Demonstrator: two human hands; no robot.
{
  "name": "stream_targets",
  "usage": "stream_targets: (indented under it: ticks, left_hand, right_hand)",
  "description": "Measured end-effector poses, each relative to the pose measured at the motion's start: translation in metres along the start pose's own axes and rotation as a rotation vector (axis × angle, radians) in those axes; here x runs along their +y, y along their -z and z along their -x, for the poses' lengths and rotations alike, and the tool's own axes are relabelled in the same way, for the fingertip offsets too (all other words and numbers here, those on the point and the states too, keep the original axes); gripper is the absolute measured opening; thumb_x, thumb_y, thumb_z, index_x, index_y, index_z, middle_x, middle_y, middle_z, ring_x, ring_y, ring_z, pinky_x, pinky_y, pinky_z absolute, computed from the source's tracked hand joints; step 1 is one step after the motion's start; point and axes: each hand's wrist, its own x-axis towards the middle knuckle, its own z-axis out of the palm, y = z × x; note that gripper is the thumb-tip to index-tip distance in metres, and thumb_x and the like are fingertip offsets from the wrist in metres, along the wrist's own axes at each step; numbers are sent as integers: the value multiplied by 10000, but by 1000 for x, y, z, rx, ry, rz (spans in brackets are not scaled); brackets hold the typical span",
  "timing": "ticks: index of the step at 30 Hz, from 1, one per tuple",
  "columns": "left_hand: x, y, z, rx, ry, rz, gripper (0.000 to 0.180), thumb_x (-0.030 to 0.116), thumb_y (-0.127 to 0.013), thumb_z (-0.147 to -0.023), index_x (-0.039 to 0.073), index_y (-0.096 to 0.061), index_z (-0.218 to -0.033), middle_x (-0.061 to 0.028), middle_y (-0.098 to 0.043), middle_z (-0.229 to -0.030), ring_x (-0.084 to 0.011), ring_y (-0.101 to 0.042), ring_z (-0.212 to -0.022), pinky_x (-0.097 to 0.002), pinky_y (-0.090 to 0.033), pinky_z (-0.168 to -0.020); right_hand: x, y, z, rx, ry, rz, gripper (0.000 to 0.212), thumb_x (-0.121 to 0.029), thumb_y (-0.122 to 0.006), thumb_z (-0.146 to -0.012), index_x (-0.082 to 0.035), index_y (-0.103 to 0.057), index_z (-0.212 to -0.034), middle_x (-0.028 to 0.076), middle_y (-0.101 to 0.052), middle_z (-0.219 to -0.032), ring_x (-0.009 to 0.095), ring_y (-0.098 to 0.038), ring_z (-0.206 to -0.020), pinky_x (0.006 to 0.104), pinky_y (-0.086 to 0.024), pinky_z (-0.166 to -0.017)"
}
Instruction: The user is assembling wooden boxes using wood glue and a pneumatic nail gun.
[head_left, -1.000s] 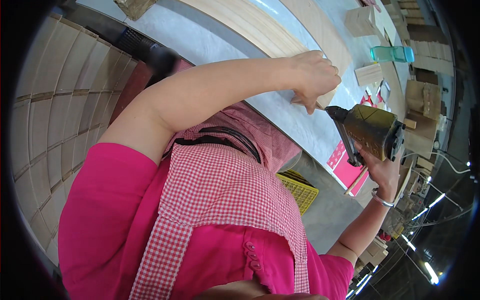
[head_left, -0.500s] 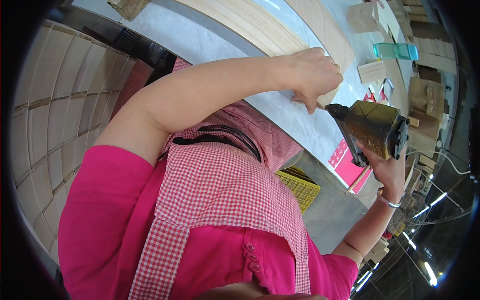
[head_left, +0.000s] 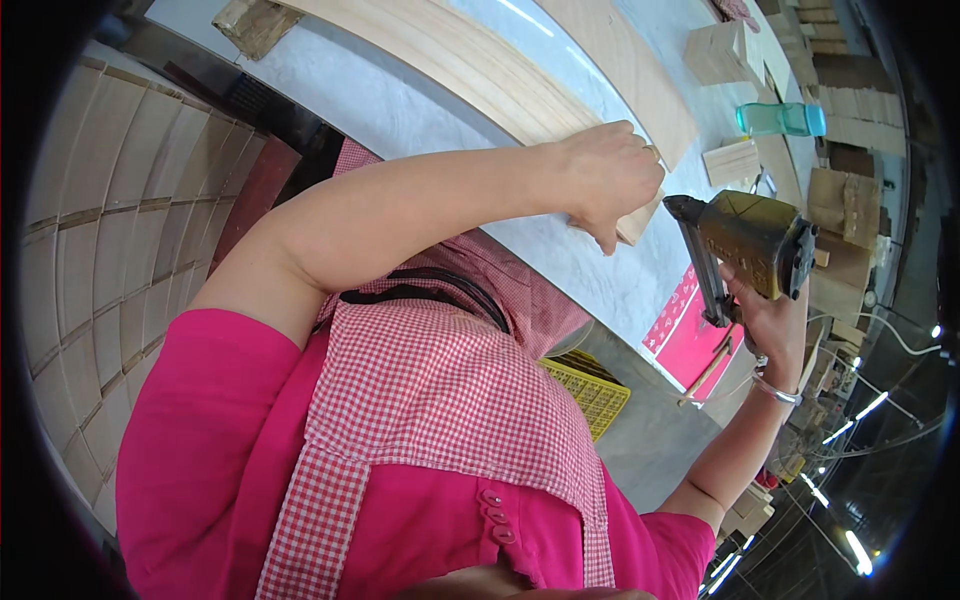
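Note:
My left hand (head_left: 615, 182) is closed over the near right end of a long pale wooden board (head_left: 500, 85) lying on the work table. Its thumb points down beside the board's end, and a ring shows on one finger. In my right hand (head_left: 772, 325) is a worn, dark-yellow nail gun (head_left: 745, 240), fingers wrapped round its handle. The gun's dark nose points left toward the board's end, a small gap away from it. The fingertips of my left hand are partly hidden.
The grey marbled table (head_left: 440, 130) bears a rough wood block (head_left: 256, 25), a second wide board (head_left: 640, 75), stacked wood pieces (head_left: 722, 53) and a teal bottle (head_left: 780, 119). A pink sheet (head_left: 700, 345) lies near its right corner. Below sits a yellow crate (head_left: 590, 390); wood pieces are stacked at left (head_left: 120, 220).
The nail gun's nose has come away from the board's end, leaving a gap. More of the board's end shows beside my left hand, which stays closed on it.

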Motion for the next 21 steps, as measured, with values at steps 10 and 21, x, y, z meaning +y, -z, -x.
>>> stream_targets:
  ticks: [10, 21]
  left_hand:
    - [0, 3, 1, -14, 8, -2, 606, 434, -847, -595, -11, -637, -949, -115, -639, -928, -255, -615, -952, -354, -424, -865]
    - [-2, 2, 0, -3, -26, -43, 667, 540, -792, -646, -25, -633, -963, -132, -641, -963, -271, -603, -1010, -379, -416, -913]
  right_hand:
    - [-1, -1, -12, -29, 20, 19, 417, -78, -822, -753, 23, -625, -1106, 104, -702, -1042, 172, -656, -907, 325, -518, -814]
    - [10, -1, -11, -42, -162, -92, 302, -227, -804, -801, 0, -679, -957, 40, -683, -829, 105, -603, -741, 278, -490, -657]
